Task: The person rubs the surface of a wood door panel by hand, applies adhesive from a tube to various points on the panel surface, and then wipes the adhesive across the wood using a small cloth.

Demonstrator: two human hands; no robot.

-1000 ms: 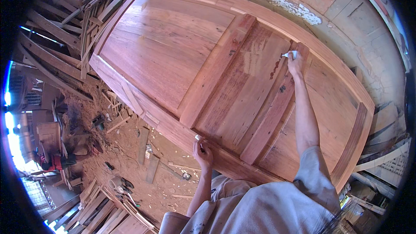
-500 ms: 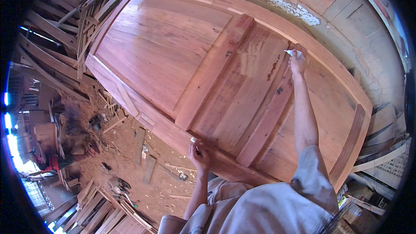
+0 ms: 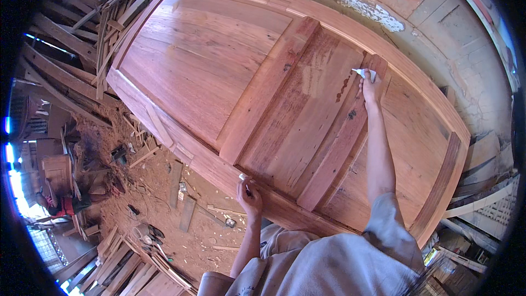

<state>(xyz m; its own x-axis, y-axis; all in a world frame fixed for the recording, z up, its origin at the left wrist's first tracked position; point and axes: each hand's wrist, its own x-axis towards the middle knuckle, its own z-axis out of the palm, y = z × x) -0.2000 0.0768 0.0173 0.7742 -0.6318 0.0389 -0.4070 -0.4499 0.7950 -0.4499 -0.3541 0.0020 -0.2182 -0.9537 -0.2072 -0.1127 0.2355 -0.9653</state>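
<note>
Now wooden door (image 3: 219,71) under both hands.

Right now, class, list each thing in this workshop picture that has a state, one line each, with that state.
Wooden door: leaning tilted against the wall, bare wood, with dark patches on one panel.
Right hand: raised to the door, closed on a small white tube.
Left hand: at the door's lower edge, closed on a small item too small to identify.
Wood scraps: scattered on the floor.

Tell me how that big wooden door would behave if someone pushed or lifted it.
The wooden door looks like thick solid panels and rails, so probably heavy and stiff. It stands tilted on its edge, steadied by the left hand, so a push might tip it.
</note>
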